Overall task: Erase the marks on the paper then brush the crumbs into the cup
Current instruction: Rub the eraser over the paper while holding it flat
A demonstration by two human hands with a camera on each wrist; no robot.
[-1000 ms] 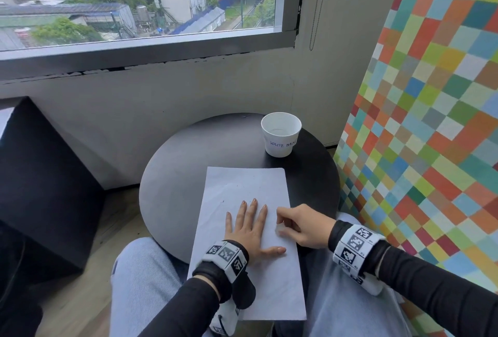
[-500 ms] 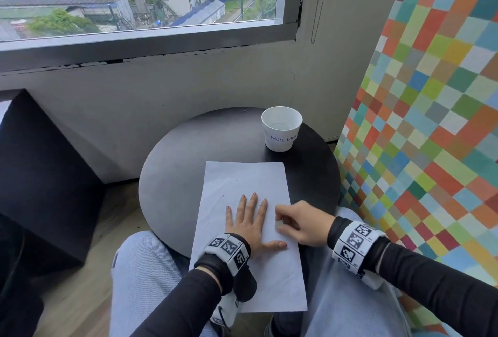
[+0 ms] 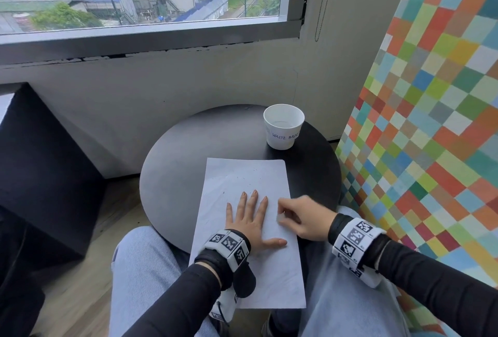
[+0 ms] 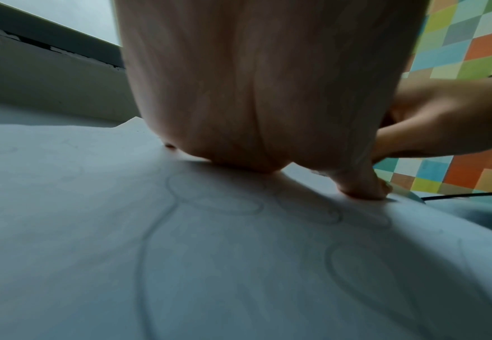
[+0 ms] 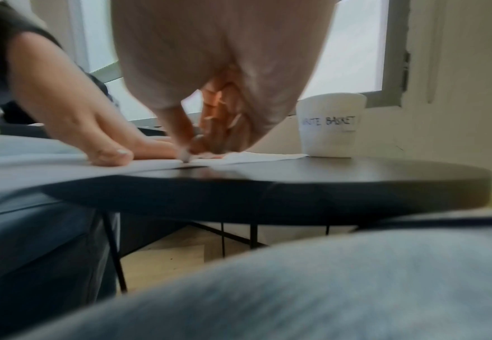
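A white sheet of paper [image 3: 242, 175] lies on the round black table [image 3: 175, 164], its near end hanging over my lap. Faint pencil loops [image 4: 218, 197] and small dark crumbs [image 3: 244, 181] show on it. My left hand [image 3: 249, 218] lies flat on the paper, fingers straight and spread. Just to its right, my right hand [image 3: 293, 218] pinches a small white eraser [image 3: 280, 218] and presses it on the paper near the right edge; the eraser tip [image 5: 185, 157] touches the sheet. A white paper cup [image 3: 283, 126] marked "WASTE BASKET" stands beyond the paper's far right corner.
A grey wall with a window sill runs behind the table. A colourful checkered panel [image 3: 431, 121] stands close on the right. A black block [image 3: 40, 161] sits to the left. My knees in light jeans [image 3: 140, 269] are under the table's near edge.
My right hand with the eraser has shifted slightly on the paper beside the left hand. The left hand stays flat in place; the view has tilted a little.
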